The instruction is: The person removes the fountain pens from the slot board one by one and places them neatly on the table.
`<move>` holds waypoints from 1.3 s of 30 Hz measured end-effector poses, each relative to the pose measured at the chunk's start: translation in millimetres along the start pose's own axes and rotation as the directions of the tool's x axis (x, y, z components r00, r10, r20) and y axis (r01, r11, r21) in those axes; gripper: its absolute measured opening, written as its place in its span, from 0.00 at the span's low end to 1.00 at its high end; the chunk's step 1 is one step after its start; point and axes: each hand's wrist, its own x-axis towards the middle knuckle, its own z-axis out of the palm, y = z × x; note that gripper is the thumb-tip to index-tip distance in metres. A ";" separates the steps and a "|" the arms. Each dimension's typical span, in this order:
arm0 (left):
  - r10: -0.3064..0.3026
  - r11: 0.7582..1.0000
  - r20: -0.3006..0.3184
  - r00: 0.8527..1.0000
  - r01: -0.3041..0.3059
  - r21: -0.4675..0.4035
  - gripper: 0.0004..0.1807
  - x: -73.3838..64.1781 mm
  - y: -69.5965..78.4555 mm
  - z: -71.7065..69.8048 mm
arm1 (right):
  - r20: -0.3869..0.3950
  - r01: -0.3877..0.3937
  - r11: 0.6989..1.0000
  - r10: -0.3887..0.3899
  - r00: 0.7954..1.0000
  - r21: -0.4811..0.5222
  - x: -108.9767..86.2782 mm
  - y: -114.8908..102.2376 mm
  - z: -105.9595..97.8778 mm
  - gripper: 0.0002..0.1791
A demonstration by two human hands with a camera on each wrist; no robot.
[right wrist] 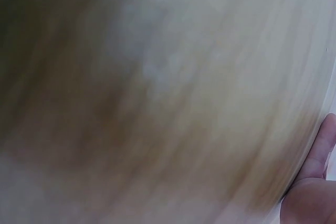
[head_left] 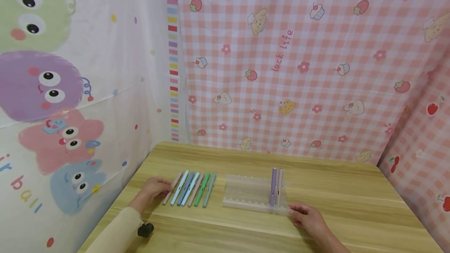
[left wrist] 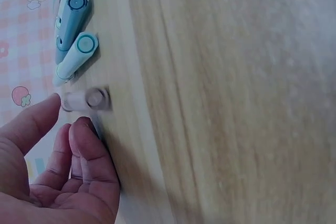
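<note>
In the head view my left hand [head_left: 157, 187] is at the leftmost taupe pen [head_left: 173, 187] of a row on the table. The left wrist view shows the same taupe pen [left wrist: 86, 99], blurred, between my thumb and fingertips. Beside it lie pens: light blue [head_left: 179, 187], darker blue [head_left: 185, 188], another light blue [head_left: 191, 189], taupe [head_left: 196, 189], green [head_left: 202, 189] and grey-green [head_left: 209, 190]. My right hand [head_left: 309, 218] pinches the near right corner of a clear notched pen rack [head_left: 246, 194]. A purple pen [head_left: 273, 186] and a pale taupe pen [head_left: 279, 187] lie across its right end.
The wooden table [head_left: 211, 233] has a patterned cloth wall [head_left: 291, 89] behind it and another cloth [head_left: 140, 69] on the left. A small black object [head_left: 145, 230] sits by the left sleeve [head_left: 116, 231]. The right wrist view shows mostly blurred tabletop [right wrist: 173, 103].
</note>
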 end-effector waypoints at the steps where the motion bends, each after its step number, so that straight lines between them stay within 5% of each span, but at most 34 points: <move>1: -0.002 1.000 0.003 1.000 0.002 -0.008 0.14 0.5 -1.0 -0.6 | -0.001 -0.002 1.000 0.002 1.000 -0.002 -0.1 0.1 0.0 0.13; 15: -0.001 0.999 0.019 1.000 0.001 0.036 0.20 -2.7 5.5 -4.5 | 0.010 -0.006 1.000 0.006 1.000 -0.012 -0.1 -2.0 -1.3 0.12; 27: 0.027 1.000 0.048 0.999 -0.027 -0.011 0.22 -4.9 23.7 -6.7 | 0.013 -0.005 1.000 0.005 1.000 -0.003 0.9 -0.4 -2.1 0.13; 39: 0.090 0.996 0.144 0.985 -0.089 -0.012 0.25 -10.3 47.4 16.7 | 0.015 0.004 1.000 -0.004 1.000 0.000 0.9 1.0 -2.3 0.14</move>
